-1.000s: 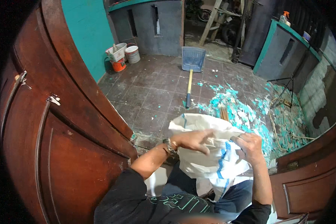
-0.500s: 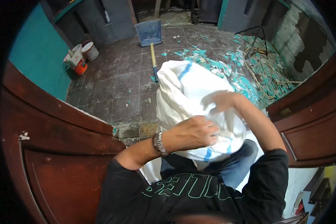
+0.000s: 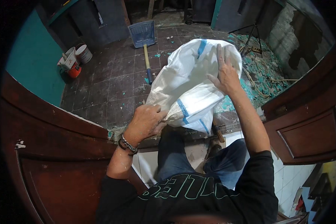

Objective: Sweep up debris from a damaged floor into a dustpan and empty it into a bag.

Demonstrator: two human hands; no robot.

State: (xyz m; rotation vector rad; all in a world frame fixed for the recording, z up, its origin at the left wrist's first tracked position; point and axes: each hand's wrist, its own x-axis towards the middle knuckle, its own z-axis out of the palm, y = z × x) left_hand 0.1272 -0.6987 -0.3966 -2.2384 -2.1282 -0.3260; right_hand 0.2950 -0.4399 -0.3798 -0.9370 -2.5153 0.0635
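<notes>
A white woven sack (image 3: 190, 89) with blue stripes hangs in front of me, its mouth spread wide and facing up toward me. My left hand (image 3: 145, 121) has its fingers closed on the sack's rim at the near left. My right hand (image 3: 227, 74) lies flat against the inner wall at the right side, fingers stretched out and thumb apart. The sack's bottom and anything deep in it cannot be made out. Just below the sack, by my foot, the bristles of a brush or broom (image 3: 219, 135) show.
A blue dustpan (image 3: 142, 34) with a long yellow handle lies on the dark tiles. Turquoise paint flakes (image 3: 250, 89), a cable and a tripod (image 3: 255, 35) are on the right. Buckets (image 3: 83, 54) stand by the left wall. Wooden doors (image 3: 63, 149) flank me.
The sack has moved away from my body and its mouth has widened. My left hand has moved left with the rim; my right hand has moved farther forward, flattening against the inside.
</notes>
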